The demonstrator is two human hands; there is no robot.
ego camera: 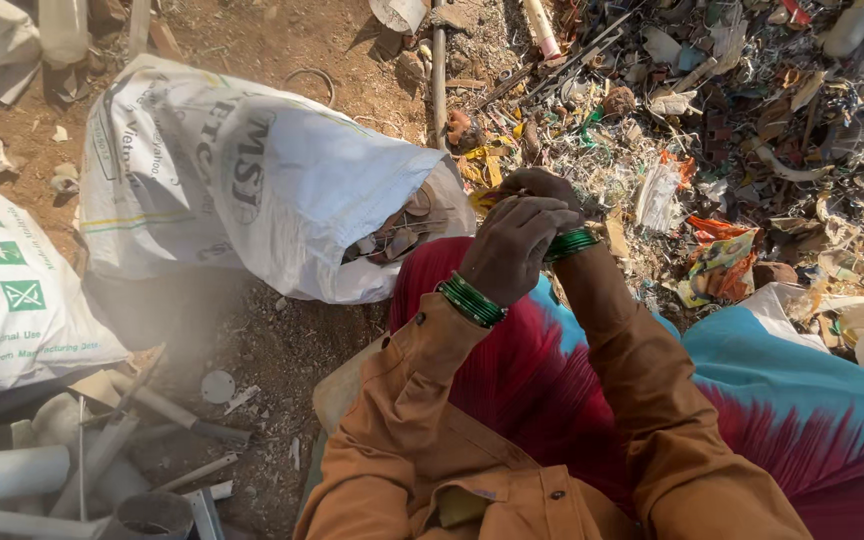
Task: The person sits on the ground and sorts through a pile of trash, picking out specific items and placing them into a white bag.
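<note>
My left hand [517,243] and my right hand [544,186] are brought together in front of me, above my lap, fingers curled around a small yellowish scrap [480,200] that is mostly hidden between them. Both wrists carry green bangles [471,300] and both arms are in orange-brown sleeves. The hands hover just right of the open mouth of a white woven sack [252,190], which lies on its side with scrap pieces showing inside.
A heap of mixed plastic and paper scrap [732,110] spreads to the right. A second white sack [12,290] lies at the left. White pipe pieces [22,470] sit bottom left. Bare dirt ground [252,340] lies between.
</note>
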